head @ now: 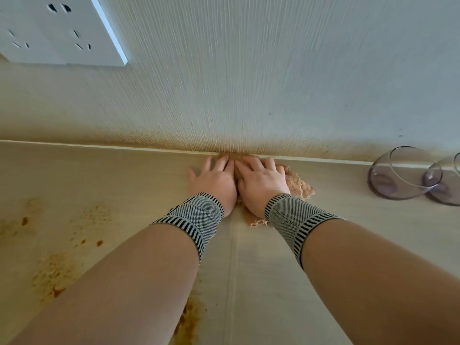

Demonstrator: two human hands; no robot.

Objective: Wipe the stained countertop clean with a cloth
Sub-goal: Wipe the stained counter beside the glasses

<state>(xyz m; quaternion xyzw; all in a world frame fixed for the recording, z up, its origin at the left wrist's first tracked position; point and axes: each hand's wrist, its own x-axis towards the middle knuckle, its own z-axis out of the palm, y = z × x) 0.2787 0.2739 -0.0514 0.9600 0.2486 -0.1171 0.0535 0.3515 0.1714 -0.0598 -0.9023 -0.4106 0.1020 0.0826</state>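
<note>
Tan cloth (pixel 297 181) pinned flat under left hand (pixel 214 181) and right hand (pixel 258 185), fingers spread and pressing, tight against the counter (pixel 348 232) back edge at 12 o'clock. Brown stains (pixel 54 270) at 8 o'clock. Two glasses (pixel 403 174) at 2 o'clock; bare counter between.

Wall (pixel 249 83) blocks ahead; glasses (pixel 403 175) obstruct right; left countertop (pixel 99 170) open.
</note>
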